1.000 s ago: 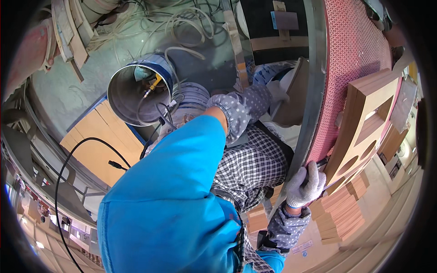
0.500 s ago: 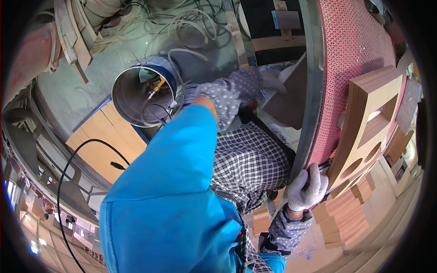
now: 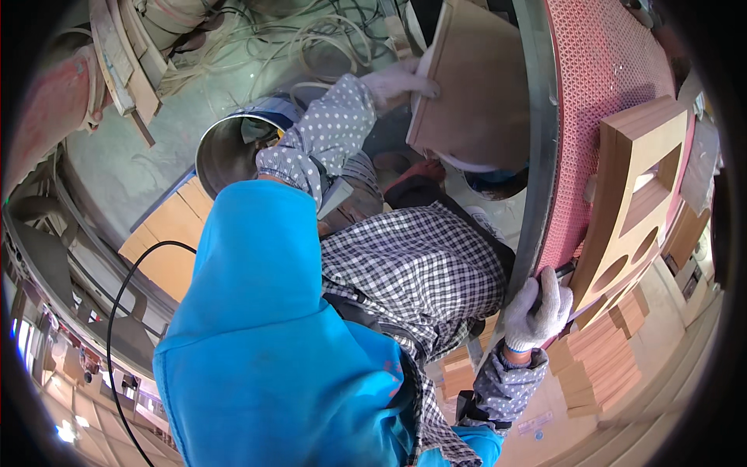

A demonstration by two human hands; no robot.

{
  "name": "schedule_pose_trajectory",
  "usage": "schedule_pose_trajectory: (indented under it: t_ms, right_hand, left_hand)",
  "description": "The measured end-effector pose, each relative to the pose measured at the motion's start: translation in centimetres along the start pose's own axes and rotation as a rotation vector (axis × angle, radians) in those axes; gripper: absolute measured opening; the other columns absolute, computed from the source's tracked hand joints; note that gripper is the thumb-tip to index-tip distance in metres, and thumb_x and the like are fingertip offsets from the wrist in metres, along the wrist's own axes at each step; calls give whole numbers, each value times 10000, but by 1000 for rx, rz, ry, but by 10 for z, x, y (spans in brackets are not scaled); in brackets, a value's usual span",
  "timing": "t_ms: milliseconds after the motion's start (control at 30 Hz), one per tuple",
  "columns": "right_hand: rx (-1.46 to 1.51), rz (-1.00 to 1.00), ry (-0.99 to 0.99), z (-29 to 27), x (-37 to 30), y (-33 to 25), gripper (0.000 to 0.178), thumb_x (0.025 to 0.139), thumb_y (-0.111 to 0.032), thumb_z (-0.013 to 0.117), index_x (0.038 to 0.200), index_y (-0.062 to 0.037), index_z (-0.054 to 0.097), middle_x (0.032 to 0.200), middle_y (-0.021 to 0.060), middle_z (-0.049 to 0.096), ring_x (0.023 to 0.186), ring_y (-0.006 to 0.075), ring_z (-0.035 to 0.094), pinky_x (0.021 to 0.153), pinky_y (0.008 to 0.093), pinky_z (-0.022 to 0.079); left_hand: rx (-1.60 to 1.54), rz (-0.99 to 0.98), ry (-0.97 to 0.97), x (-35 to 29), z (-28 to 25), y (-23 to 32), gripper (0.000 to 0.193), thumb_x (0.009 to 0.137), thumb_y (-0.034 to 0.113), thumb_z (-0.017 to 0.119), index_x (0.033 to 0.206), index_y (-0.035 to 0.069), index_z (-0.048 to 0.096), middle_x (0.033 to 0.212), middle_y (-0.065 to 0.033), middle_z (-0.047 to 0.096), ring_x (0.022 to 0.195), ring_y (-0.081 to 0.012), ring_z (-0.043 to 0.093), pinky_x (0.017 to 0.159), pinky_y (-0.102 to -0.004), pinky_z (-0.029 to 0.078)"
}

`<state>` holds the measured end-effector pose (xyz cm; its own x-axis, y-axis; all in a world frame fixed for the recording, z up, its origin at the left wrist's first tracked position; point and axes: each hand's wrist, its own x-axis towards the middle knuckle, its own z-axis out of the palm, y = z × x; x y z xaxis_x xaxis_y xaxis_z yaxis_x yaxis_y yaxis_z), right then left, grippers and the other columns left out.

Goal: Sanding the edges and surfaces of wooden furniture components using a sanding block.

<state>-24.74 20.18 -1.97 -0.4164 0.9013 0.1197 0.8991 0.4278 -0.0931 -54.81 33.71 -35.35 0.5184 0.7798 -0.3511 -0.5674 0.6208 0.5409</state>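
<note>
In a pale glove, my left hand (image 3: 401, 82) pinches the left edge of a large brown board (image 3: 486, 89). The board is tilted beside the table edge, over a dark round opening partly hidden behind it. My right hand (image 3: 538, 310), in a whitish knit glove, is at the edge of the pink-matted table with its fingers curled. A small black piece (image 3: 566, 270) shows by its fingertips; whether the hand grips it is hidden. Close by stands a curved wooden piece (image 3: 615, 226) with a rectangular cutout and round holes.
A metal bucket (image 3: 222, 156) stands left of my left arm. Coiled hoses (image 3: 331, 43) lie on the floor behind. The pink textured mat (image 3: 599, 54) covers the table, which has a grey edge (image 3: 542, 156). Stacked wooden pieces (image 3: 599, 362) and a black cable (image 3: 117, 311) are lower down.
My left hand has drawn back to the left and the brown board has risen, showing more of its face. My right hand has shifted only slightly.
</note>
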Motion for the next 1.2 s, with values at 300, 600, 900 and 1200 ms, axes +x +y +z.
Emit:
schedule_pose_trajectory:
  t_ms: [300,600,900,1200]
  right_hand:
    - [22,30,-24,-2,0,-3,295,867,52,744,1159,5,747,731,121,634,603,301,542,564,417,434]
    - [17,62,-17,-2,-6,-3,296,924,67,717,1214,25,756,813,122,607,675,251,544,626,389,454]
    - [21,83,-14,1,-8,-2,313,893,68,729,1203,27,757,820,156,679,659,286,553,626,407,459]
    - [14,72,-23,1,-6,-1,307,885,67,725,1189,39,757,782,149,659,648,298,545,625,419,456]
  left_hand:
    - [-121,178,163,45,-24,12,364,963,39,749,1322,2,708,1243,-105,771,1155,-222,739,1059,-410,578]
    - [205,129,363,46,-9,38,439,988,173,759,1344,-71,683,1308,-172,743,1182,-249,733,1036,-370,576]
    - [486,256,456,72,-31,12,380,963,169,790,1270,-53,762,1033,-131,804,909,-193,747,827,-353,608]
    - [999,-191,540,23,-11,12,580,974,536,737,1357,101,734,1060,-110,784,878,-209,761,698,-350,616]
